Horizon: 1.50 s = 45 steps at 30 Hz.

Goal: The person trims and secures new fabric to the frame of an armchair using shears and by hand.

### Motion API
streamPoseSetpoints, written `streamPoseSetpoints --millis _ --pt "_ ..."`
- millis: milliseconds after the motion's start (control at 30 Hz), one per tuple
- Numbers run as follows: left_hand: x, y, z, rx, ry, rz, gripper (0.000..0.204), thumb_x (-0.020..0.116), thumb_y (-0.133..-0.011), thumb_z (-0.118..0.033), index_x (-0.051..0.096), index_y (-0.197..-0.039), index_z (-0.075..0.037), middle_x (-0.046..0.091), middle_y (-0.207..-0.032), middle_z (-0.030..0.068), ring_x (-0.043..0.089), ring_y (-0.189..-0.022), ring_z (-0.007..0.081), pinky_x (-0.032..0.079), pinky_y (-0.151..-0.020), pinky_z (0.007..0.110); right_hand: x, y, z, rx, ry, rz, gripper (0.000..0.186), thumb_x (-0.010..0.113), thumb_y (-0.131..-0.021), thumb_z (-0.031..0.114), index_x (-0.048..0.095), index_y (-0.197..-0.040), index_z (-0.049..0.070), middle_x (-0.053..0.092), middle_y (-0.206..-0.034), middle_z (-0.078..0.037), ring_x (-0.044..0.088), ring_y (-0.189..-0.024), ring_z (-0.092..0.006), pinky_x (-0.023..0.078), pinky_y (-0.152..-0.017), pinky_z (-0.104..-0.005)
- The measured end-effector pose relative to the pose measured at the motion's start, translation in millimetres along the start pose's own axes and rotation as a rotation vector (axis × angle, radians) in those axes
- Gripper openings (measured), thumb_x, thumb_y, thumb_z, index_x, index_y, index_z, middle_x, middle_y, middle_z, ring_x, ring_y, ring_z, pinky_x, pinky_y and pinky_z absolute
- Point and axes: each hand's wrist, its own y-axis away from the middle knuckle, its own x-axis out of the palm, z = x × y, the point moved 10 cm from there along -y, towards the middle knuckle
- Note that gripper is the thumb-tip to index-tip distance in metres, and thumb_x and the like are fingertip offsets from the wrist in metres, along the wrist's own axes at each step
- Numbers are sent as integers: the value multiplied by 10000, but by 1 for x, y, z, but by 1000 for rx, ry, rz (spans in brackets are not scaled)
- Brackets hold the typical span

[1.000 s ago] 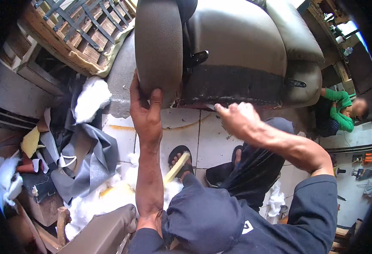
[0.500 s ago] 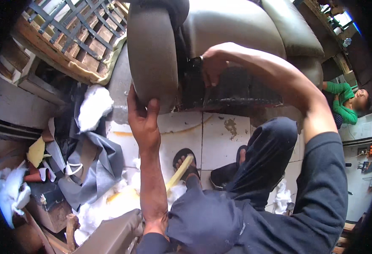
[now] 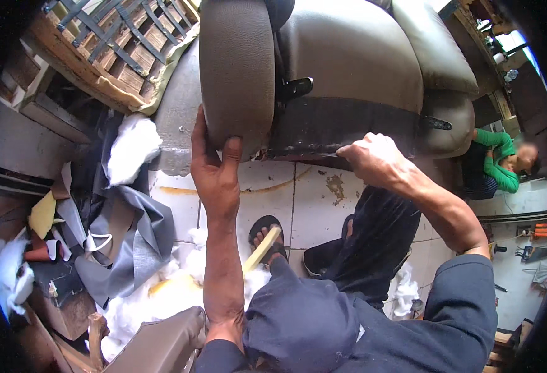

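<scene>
My left hand [image 3: 217,171] grips the lower end of a grey-brown leather armrest [image 3: 236,68], thumb on its face and fingers around its left side. My right hand [image 3: 373,158] is closed at the lower edge of a dark band [image 3: 329,121] on the padded leather seat piece [image 3: 354,56], apparently around a thin tool whose kind I cannot make out. The band's bottom edge looks rough and torn. A black metal fitting [image 3: 295,88] sticks out beside the armrest, above that band.
A webbed wooden frame [image 3: 130,37] lies upper left. White fibre stuffing [image 3: 133,149], grey fabric scraps [image 3: 124,236] and yellow foam [image 3: 43,214] surround me on the tiled floor. Another person in green sleeves [image 3: 503,174] sits at the right. Tools [image 3: 541,233] lie at far right.
My right hand went up onto the dark band half a second ago and is now back down at its lower edge, further right than a second ago. My left hand keeps its grip.
</scene>
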Motion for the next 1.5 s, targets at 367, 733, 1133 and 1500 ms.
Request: streamPoseSetpoints --millis 367,733,1133,1500 --pt "-14 16 2 -42 66 -112 556 653 -990 -90 411 -1483 4 552 -1408 107 509 -1294 195 380 -1099 341 10 -21 17 -69 -19 31 271 612 -867 82 759 -1095 96 736 -859 -189 746 -822 -375 614 -753 -475" --pt "-9 2 5 22 37 -143 508 661 -988 -92 451 -1445 -16 565 -1375 98 513 -1271 213 354 -1129 387 22 -142 -50 -113 -183 751 454 823 -797 234 745 -1243 195 762 -1150 -83 721 -940 -229 598 -763 -405" --pt "-23 15 2 22 -82 -171 508 665 -993 -99 472 -1457 -28 575 -1411 74 524 -1298 199 365 -1139 381 -18 5 -32 -154 -115 41 310 590 -857 63 773 -1098 129 730 -843 -210 735 -818 -378 596 -753 -474" --pt "-24 15 7 70 16 -139 512 680 -991 -135 481 -1452 -37 567 -1419 67 515 -1304 209 339 -1153 407 -1 12 -33 -193 -62 -2 340 583 -845 46 750 -1137 100 733 -861 -220 739 -824 -378 587 -727 -484"
